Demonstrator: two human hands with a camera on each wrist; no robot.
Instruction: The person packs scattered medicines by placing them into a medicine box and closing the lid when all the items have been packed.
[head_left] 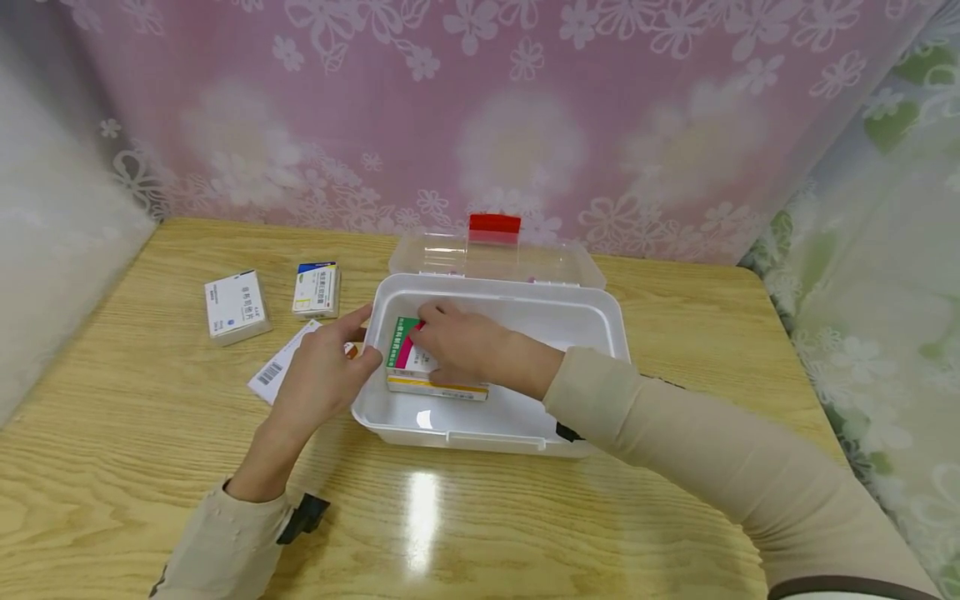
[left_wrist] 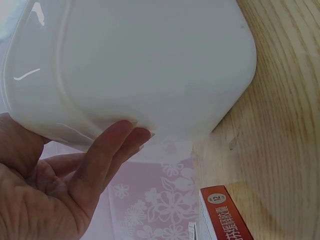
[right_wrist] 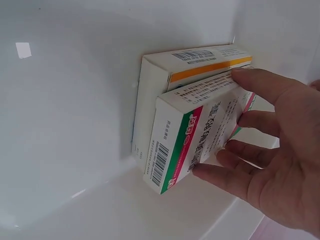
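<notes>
In the head view, the right hand (head_left: 468, 342) covers part of the green-and-pink medicine carton (head_left: 405, 346), which hides most of the orange-striped carton (head_left: 416, 386) beneath. The right sleeve (head_left: 697, 437) blocks the near right corner of the white storage box (head_left: 498, 286). The left hand (head_left: 322, 371) hides part of the barcoded white carton (head_left: 273, 373). The left wrist view's lower edge crops the red-sided carton (left_wrist: 225, 212). The leftmost carton's (head_left: 238, 307) smallest lettering is illegible.

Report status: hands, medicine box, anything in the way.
Left hand grips the tub by its left rim. Right hand holds the green-striped box, stacked on the orange-striped box inside. Lid open; no obstruction visible.
</notes>
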